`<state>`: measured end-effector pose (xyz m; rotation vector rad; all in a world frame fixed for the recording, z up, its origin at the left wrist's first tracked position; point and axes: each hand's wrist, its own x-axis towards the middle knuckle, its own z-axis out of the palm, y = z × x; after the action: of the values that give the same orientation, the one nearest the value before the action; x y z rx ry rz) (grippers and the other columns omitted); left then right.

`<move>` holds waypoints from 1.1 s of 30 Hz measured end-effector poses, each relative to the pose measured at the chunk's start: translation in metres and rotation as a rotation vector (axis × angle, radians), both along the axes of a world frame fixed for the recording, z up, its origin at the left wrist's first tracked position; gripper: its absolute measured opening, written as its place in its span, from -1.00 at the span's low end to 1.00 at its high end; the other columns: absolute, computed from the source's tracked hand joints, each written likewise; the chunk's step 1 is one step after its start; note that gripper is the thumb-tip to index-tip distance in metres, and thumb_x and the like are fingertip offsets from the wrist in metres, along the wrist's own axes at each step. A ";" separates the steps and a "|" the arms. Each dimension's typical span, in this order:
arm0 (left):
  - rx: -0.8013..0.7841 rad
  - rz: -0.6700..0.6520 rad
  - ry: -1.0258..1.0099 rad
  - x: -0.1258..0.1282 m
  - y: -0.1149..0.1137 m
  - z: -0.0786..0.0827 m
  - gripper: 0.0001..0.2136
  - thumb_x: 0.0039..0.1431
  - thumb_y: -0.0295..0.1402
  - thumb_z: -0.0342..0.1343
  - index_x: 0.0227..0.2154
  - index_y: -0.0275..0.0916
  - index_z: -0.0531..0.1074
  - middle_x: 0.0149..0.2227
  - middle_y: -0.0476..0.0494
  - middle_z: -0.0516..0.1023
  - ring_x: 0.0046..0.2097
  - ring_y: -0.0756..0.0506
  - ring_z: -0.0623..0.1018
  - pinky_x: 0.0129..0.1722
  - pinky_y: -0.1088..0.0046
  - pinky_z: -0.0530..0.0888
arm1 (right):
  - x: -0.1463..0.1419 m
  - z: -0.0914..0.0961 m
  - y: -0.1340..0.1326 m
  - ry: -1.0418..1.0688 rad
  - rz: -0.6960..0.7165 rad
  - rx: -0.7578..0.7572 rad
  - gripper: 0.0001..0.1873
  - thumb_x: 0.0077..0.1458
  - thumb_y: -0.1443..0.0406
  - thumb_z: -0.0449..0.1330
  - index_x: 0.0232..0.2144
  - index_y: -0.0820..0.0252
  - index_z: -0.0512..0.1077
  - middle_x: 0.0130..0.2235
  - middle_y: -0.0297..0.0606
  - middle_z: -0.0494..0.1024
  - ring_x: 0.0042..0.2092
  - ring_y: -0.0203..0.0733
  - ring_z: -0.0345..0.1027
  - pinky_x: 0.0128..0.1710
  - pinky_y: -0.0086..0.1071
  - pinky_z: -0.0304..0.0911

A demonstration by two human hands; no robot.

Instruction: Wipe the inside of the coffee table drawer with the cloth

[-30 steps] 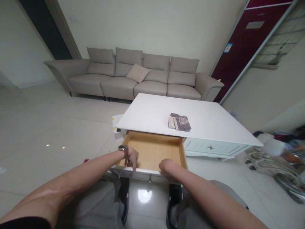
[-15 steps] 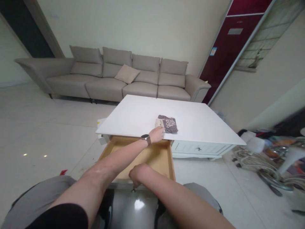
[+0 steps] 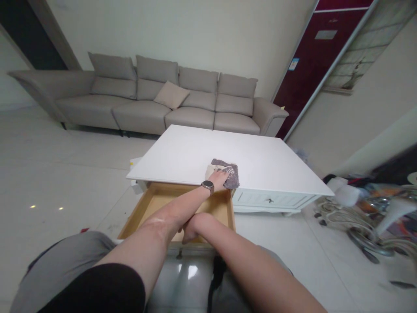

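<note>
A patterned grey and cream cloth (image 3: 233, 177), folded, lies near the front edge of the white table (image 3: 192, 152). My left hand (image 3: 218, 177), with a watch on its wrist, is on the cloth, fingers closed on its near part. Below the tabletop, a wooden drawer (image 3: 156, 202) stands pulled out towards me, its bare bottom partly covered by my forearms. My right hand (image 3: 193, 226) is curled at the drawer's front panel, above the knob (image 3: 179, 254); my left forearm hides some of its fingers.
A second, closed drawer (image 3: 270, 199) is at the right of the table. Behind stands a beige sofa (image 3: 192, 117) with a loose cushion (image 3: 171, 94). Coiled hoses (image 3: 355, 226) and clutter lie on the floor to the right. My knees flank the open drawer.
My left hand has moved further onto the cloth, and the cloth has shifted towards the table's front edge. My right hand has risen from the knob to the drawer's upper edge.
</note>
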<state>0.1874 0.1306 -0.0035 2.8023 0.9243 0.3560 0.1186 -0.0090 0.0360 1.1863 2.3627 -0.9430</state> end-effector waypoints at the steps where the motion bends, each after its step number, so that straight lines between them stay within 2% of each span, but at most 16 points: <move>1: -0.014 -0.006 -0.019 -0.008 -0.004 0.003 -0.60 0.07 -0.31 0.28 -0.03 -0.36 0.49 -0.02 -0.48 0.57 0.10 -0.36 0.51 0.14 0.17 0.37 | 0.005 0.008 0.001 -0.042 0.016 -0.029 -0.45 -0.17 0.15 0.47 -0.05 0.05 0.62 0.11 -0.15 0.60 0.10 0.09 0.50 0.07 -0.16 0.42; 3: -0.070 0.014 -0.101 -0.029 -0.008 0.012 -0.68 0.07 -0.35 0.23 -0.09 -0.30 0.54 -0.04 -0.41 0.60 0.05 -0.32 0.55 0.07 0.22 0.42 | 0.015 0.021 0.004 -0.101 0.012 -0.052 -0.38 -0.07 0.16 0.42 0.10 0.05 0.55 0.24 -0.14 0.49 0.18 0.09 0.43 0.13 -0.16 0.37; 6: -0.294 0.129 -0.362 -0.073 -0.003 0.036 -0.71 -0.01 -0.38 0.20 -0.17 -0.27 0.57 -0.13 -0.24 0.64 -0.07 -0.25 0.60 -0.05 0.29 0.48 | 0.038 0.032 0.014 -0.098 -0.071 0.015 -0.37 0.06 0.16 0.33 0.18 0.16 0.48 0.19 -0.05 0.52 0.13 0.08 0.47 0.09 -0.19 0.37; 10: -0.802 0.230 -0.743 -0.142 0.005 0.080 -0.73 -0.05 -0.32 0.18 -0.26 -0.30 0.56 -0.34 -0.11 0.65 -0.21 -0.19 0.62 -0.19 0.34 0.53 | 0.083 0.033 0.031 0.029 -0.250 0.172 -0.63 0.08 0.18 0.30 -0.08 0.21 0.61 -0.02 -0.09 0.65 -0.03 0.00 0.53 -0.04 -0.30 0.36; 12: -1.024 0.267 -0.872 -0.172 0.001 0.095 -0.69 -0.10 -0.32 0.22 -0.23 -0.30 0.56 -0.37 -0.12 0.66 -0.26 -0.19 0.63 -0.25 0.34 0.54 | 0.106 0.032 0.041 0.120 -0.411 0.262 -0.77 0.07 0.23 0.27 -0.23 0.22 0.60 -0.16 -0.14 0.67 -0.13 -0.05 0.53 -0.12 -0.34 0.35; 14: -1.180 0.304 -0.946 -0.194 -0.007 0.102 -0.67 -0.15 -0.37 0.24 -0.22 -0.30 0.55 -0.38 -0.13 0.67 -0.31 -0.18 0.64 -0.29 0.33 0.56 | 0.123 0.033 0.050 0.182 -0.643 0.400 -0.81 0.01 0.26 0.28 -0.30 0.24 0.55 -0.23 -0.12 0.65 -0.19 -0.06 0.51 -0.18 -0.33 0.33; 16: -1.276 0.319 -1.007 -0.208 -0.016 0.100 -0.67 -0.18 -0.42 0.24 -0.23 -0.29 0.55 -0.38 -0.15 0.68 -0.34 -0.18 0.64 -0.28 0.32 0.57 | 0.132 0.038 0.055 0.283 -0.868 0.511 -0.77 -0.07 0.29 0.29 -0.29 0.24 0.50 -0.26 -0.12 0.63 -0.22 -0.06 0.49 -0.20 -0.29 0.34; 18: -1.361 0.320 -1.065 -0.216 -0.020 0.091 -0.69 -0.17 -0.44 0.22 -0.25 -0.29 0.56 -0.37 -0.17 0.68 -0.35 -0.17 0.65 -0.26 0.31 0.58 | 0.132 0.043 0.056 0.530 -0.989 0.468 -0.70 -0.10 0.30 0.26 -0.22 0.20 0.46 -0.23 -0.17 0.63 -0.20 -0.07 0.50 -0.16 -0.26 0.36; 21: -1.499 0.344 -1.091 -0.223 -0.018 0.074 -0.77 -0.10 -0.42 0.19 -0.31 -0.30 0.57 -0.40 -0.20 0.68 -0.39 -0.17 0.65 -0.28 0.31 0.58 | 0.120 0.049 0.054 0.974 -0.931 0.139 -0.64 -0.02 0.21 0.23 -0.12 0.12 0.45 -0.12 -0.26 0.64 -0.09 -0.11 0.51 -0.05 -0.21 0.38; 23: -1.580 0.376 -1.100 -0.226 -0.015 0.065 -0.82 -0.06 -0.38 0.16 -0.36 -0.31 0.57 -0.42 -0.22 0.68 -0.42 -0.18 0.64 -0.31 0.31 0.58 | 0.110 0.051 0.052 1.091 -0.851 -0.009 -0.61 0.00 0.14 0.29 -0.10 0.12 0.48 -0.09 -0.26 0.64 -0.06 -0.11 0.51 0.01 -0.18 0.37; 27: -1.679 0.357 -1.176 -0.229 -0.012 0.056 -0.79 -0.01 -0.35 0.11 -0.36 -0.33 0.57 -0.40 -0.24 0.68 -0.38 -0.19 0.66 -0.23 0.29 0.59 | 0.091 0.052 0.051 1.157 -0.888 -0.044 -0.50 -0.18 0.18 0.48 -0.14 0.18 0.53 -0.14 -0.24 0.67 -0.12 -0.11 0.52 0.02 -0.20 0.37; 30: -1.699 0.341 -1.199 -0.224 -0.014 0.055 -0.77 -0.01 -0.34 0.09 -0.33 -0.35 0.55 -0.40 -0.24 0.67 -0.35 -0.19 0.65 -0.19 0.28 0.59 | 0.078 0.054 0.052 1.233 -0.969 -0.055 -0.47 -0.23 0.22 0.50 -0.14 0.17 0.54 -0.15 -0.24 0.67 -0.14 -0.11 0.53 0.00 -0.21 0.38; 33: -1.659 0.345 -1.160 -0.216 -0.015 0.049 -0.75 0.02 -0.31 0.10 -0.28 -0.34 0.52 -0.39 -0.25 0.66 -0.30 -0.21 0.65 -0.16 0.24 0.58 | 0.066 0.053 0.054 1.271 -0.978 -0.119 -0.48 -0.25 0.24 0.48 -0.14 0.18 0.54 -0.17 -0.24 0.67 -0.18 -0.11 0.53 -0.04 -0.21 0.40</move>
<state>-0.0286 0.1154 0.0459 0.6917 0.7160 0.6671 0.1847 0.0446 0.0889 2.1494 2.2219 -2.7570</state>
